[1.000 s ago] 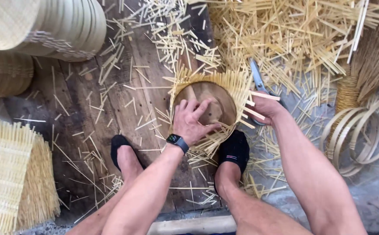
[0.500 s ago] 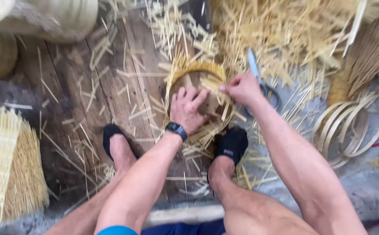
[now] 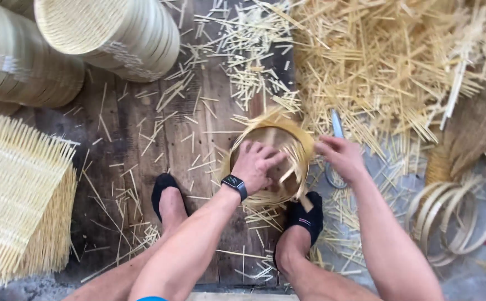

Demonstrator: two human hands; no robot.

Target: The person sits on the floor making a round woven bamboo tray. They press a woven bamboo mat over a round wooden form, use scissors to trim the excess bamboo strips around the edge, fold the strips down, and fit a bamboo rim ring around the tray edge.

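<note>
My right hand [image 3: 339, 159] shifted to the round woven bamboo basket's [image 3: 271, 161] right rim, pinching splints; left hand [image 3: 257, 164] splayed flat inside, gripping nothing; press firmly, fold splints evenly.

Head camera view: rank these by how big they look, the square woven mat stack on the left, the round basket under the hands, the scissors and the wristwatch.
1. Square woven mat stack, though it lies nearer the camera's edge and is partly cut off.
2. Round basket.
3. Scissors, partly hidden by the right hand.
4. Wristwatch on the left hand.

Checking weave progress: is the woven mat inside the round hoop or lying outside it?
Inside: the left hand presses the mat into the hoop.
</note>
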